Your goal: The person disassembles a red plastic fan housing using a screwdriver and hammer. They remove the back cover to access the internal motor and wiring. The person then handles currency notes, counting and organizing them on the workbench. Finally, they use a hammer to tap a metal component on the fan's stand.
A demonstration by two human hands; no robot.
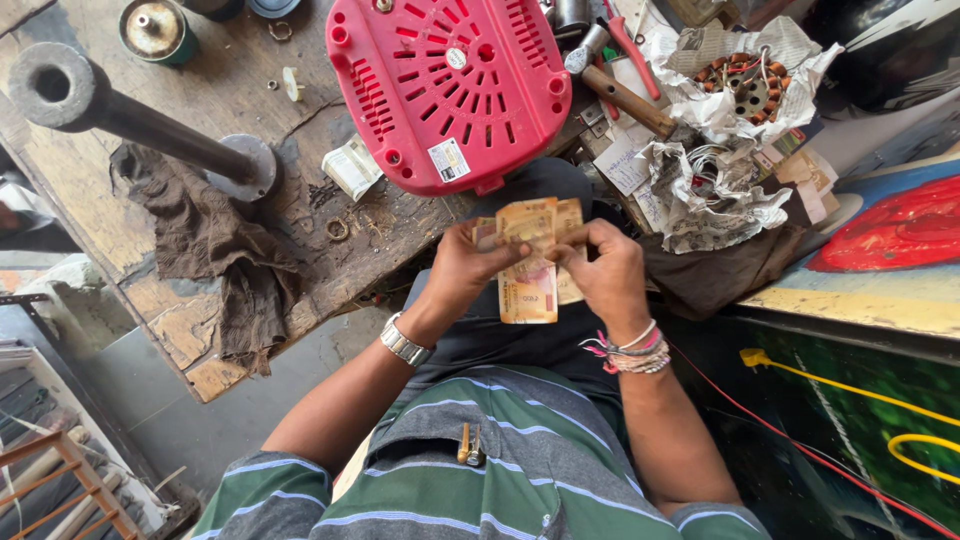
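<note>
Both my hands hold a stack of orange-yellow paper banknotes [528, 275] over my lap. My left hand [468, 268], with a metal watch on the wrist, grips the notes from the left. My right hand [606, 272], with thread bracelets on the wrist, pinches the upper right of the stack, its thumb on the top notes. The notes are fanned slightly, several edges showing. One note hangs down lower than the rest.
A red slotted plastic cover [450, 90] lies on the worn wooden workbench [250, 130] just ahead. A dark rag [215, 250] and a metal pipe [130, 115] lie left. A hammer [615, 85], crumpled newspaper [715, 190] and a copper-wound motor part [745, 85] lie right.
</note>
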